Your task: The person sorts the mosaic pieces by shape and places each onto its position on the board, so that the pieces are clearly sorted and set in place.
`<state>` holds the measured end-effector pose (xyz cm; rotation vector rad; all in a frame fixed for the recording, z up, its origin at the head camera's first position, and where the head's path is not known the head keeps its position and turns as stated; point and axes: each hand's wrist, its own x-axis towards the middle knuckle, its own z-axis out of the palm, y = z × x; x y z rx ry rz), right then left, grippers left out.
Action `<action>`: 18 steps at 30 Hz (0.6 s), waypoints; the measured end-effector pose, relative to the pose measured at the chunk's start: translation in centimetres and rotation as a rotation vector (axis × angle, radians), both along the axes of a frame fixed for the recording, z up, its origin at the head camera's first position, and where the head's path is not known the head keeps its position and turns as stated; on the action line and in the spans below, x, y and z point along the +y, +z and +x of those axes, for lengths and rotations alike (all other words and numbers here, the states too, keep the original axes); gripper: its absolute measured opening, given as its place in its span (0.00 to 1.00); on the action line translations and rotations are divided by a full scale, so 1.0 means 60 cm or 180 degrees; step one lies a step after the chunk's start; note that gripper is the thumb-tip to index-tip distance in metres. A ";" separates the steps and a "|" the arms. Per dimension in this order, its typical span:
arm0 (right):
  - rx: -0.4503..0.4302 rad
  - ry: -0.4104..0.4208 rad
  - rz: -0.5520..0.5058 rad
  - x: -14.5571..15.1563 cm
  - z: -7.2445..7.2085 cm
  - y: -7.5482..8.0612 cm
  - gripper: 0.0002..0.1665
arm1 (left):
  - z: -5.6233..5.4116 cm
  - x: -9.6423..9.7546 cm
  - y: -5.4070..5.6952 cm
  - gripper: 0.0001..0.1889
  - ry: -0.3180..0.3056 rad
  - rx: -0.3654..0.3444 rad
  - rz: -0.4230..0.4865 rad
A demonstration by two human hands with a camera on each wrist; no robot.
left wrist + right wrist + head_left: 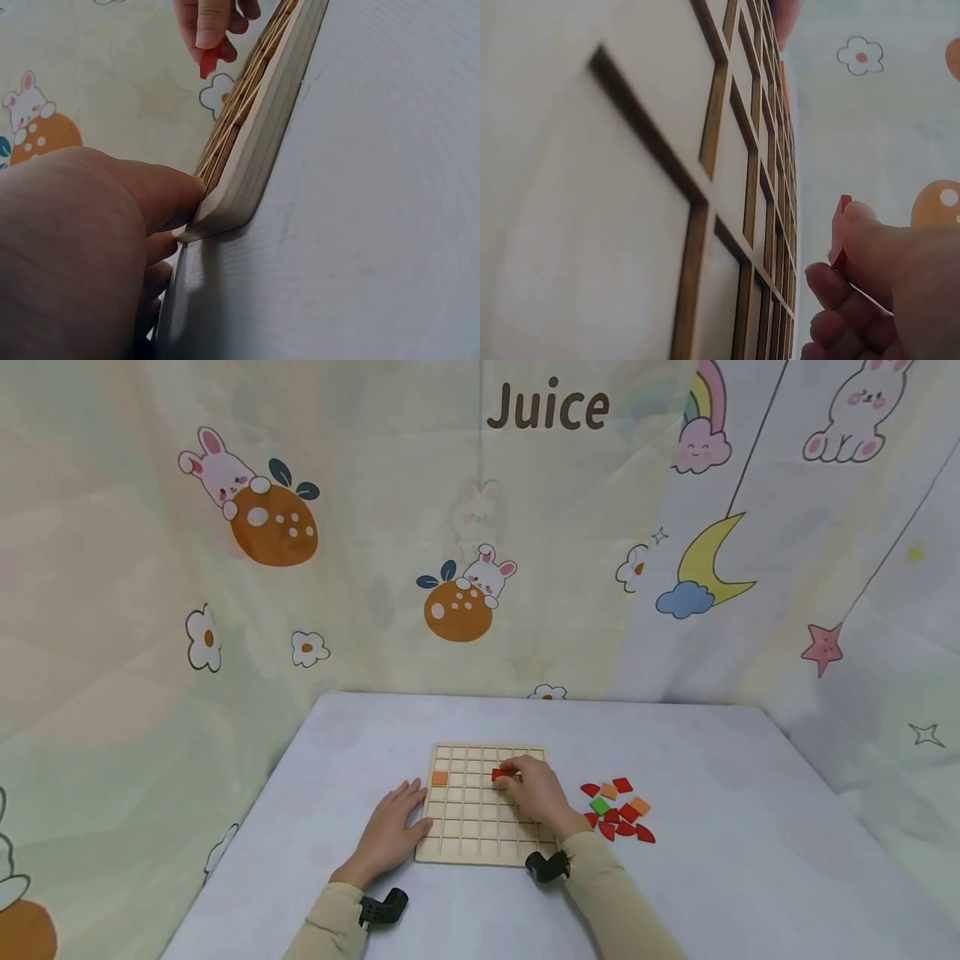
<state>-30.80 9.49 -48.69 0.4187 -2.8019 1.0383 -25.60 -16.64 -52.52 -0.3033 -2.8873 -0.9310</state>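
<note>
A wooden grid board (480,829) with raised dividers lies on the table. My right hand (538,792) pinches a small red tile (498,773) between thumb and fingers over the upper part of the board. In the right wrist view the red tile (840,225) stands on edge in the fingertips, apart from the grid. My left hand (388,835) rests at the board's left edge, fingers extended, its thumb touching the rim, as the left wrist view also shows. One orange square tile (439,778) sits in a cell near the upper left.
Right of the board lies a loose group of pieces: red quarter-round tiles (645,833), red squares (622,785), orange squares (640,805) and a green square (600,806). The white table (720,885) ends at a printed curtain (375,610) behind.
</note>
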 end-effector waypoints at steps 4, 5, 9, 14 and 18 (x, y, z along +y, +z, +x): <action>-0.0079 0.0017 -0.0052 -0.003 -0.005 -0.002 0.17 | 0.001 0.001 0.001 0.29 0.0000 0.0006 0.0019; -0.0100 0.0022 -0.0073 -0.004 -0.006 -0.004 0.17 | 0.002 0.001 0.000 0.29 0.0005 0.0005 0.0032; -0.0121 0.0066 -0.0074 -0.009 -0.007 -0.007 0.16 | 0.002 0.002 -0.004 0.29 0.0013 -0.0010 0.0040; -0.0028 0.0179 -0.0014 -0.018 -0.008 -0.008 0.15 | 0.003 0.003 -0.007 0.29 0.0004 0.0029 0.0006; 0.0028 0.0280 -0.0009 -0.029 -0.013 -0.005 0.15 | 0.001 0.003 -0.005 0.29 0.0024 0.0052 -0.0006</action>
